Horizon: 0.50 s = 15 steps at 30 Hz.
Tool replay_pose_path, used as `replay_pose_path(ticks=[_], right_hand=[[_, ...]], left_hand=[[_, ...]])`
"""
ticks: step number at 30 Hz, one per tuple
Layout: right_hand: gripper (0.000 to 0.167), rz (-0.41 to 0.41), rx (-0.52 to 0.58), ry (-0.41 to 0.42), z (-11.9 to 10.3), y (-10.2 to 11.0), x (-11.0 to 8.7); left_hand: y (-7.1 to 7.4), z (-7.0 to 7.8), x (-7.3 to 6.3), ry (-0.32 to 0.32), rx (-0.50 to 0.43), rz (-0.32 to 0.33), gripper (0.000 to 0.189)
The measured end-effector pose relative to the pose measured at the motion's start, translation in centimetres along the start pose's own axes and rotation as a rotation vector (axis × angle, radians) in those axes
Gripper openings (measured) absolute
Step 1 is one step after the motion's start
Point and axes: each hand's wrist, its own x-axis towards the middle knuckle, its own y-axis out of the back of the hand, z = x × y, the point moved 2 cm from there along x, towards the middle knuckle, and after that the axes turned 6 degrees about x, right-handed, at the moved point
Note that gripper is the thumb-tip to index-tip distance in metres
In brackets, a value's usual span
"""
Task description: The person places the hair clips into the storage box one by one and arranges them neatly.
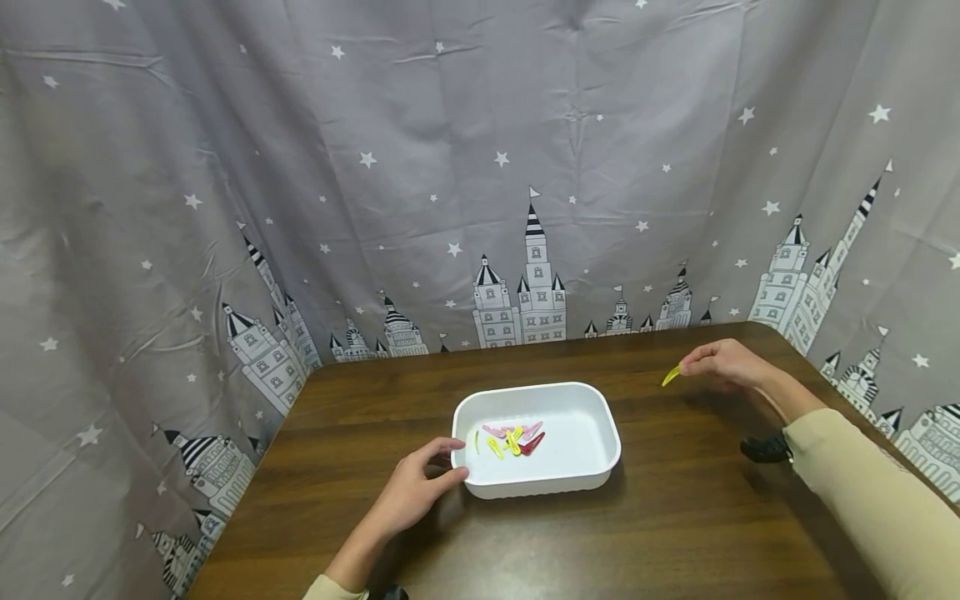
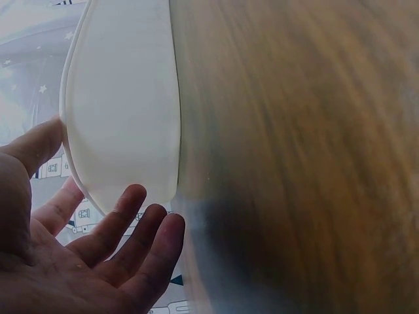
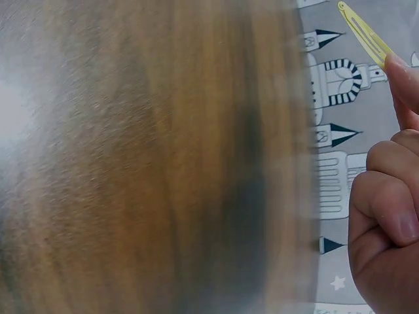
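Observation:
A white rectangular tray (image 1: 585, 475) stands on the table. Several snap hair clips lie inside, toward its left half: pink clips (image 1: 532, 431), yellow clips (image 1: 495, 448) and a red clip (image 1: 532, 443). At the tray's left end my left hand (image 1: 416, 487) touches the rim with thumb and index finger; in the left wrist view the other fingers (image 2: 124, 216) are spread and relaxed beside the end wall. Off to the right, my right hand (image 1: 727, 364) pinches a yellow hair clip (image 1: 671, 376) above the table. That clip's pointed shape shows in the right wrist view, its remaining fingers curled.
The brown wooden table (image 1: 360, 408) ends at a grey curtain (image 1: 420, 208) printed with castles and stars. A dark strap-like object (image 1: 765, 450) hangs under the right sleeve (image 1: 862, 475).

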Motion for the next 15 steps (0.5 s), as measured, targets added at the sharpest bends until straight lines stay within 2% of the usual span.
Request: replay_pose_path(ticks=[15], right_hand=[[0.043, -0.021, 0.001, 0.023, -3.3, -0.5, 0.2]], left_hand=[[0.0, 0.1, 0.0, -0.007, -0.019, 0.005, 0.038]])
